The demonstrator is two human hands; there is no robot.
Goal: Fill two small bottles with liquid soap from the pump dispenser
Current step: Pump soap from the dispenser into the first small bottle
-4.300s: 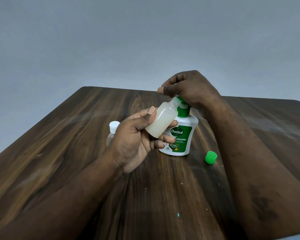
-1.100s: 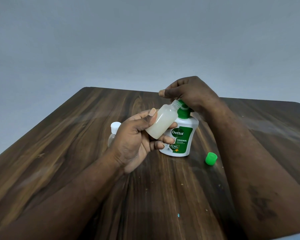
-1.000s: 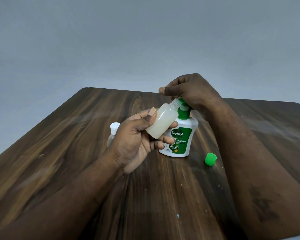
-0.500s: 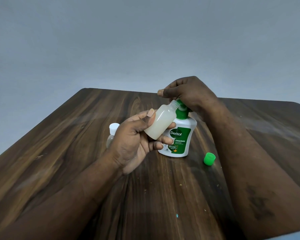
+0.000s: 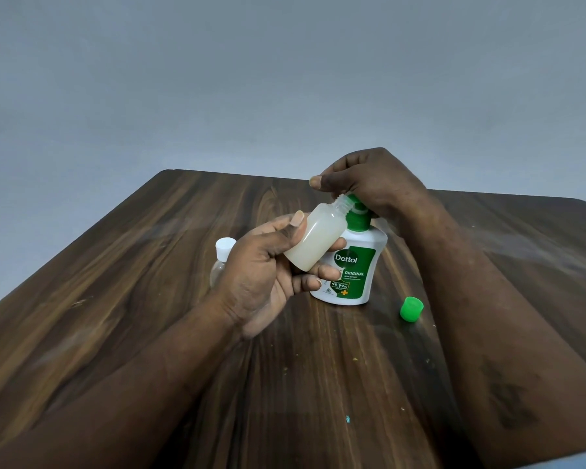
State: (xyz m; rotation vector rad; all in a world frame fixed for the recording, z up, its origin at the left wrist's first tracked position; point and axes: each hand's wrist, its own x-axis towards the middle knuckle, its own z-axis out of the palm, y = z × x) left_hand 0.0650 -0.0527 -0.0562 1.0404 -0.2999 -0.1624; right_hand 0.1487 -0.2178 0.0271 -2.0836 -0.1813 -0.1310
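Small translucent plastic bottle [image 5: 315, 242] holding milky soap, tilted at white-green pump dispenser [image 5: 356, 265] spout, left grip [image 5: 268, 275] clamped round it, right grip [image 5: 372, 184] curled over the pump head

Both forearms bare up to the frame edge. The left hand [image 5: 264, 275] and right hand [image 5: 376, 181] have short-trimmed thumbnails. The right forearm [image 5: 481, 316] bears a dark smudged mark [image 5: 511, 397], its shape unclear.

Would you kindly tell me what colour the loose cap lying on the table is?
Bright green; the cap shows best in the head view.
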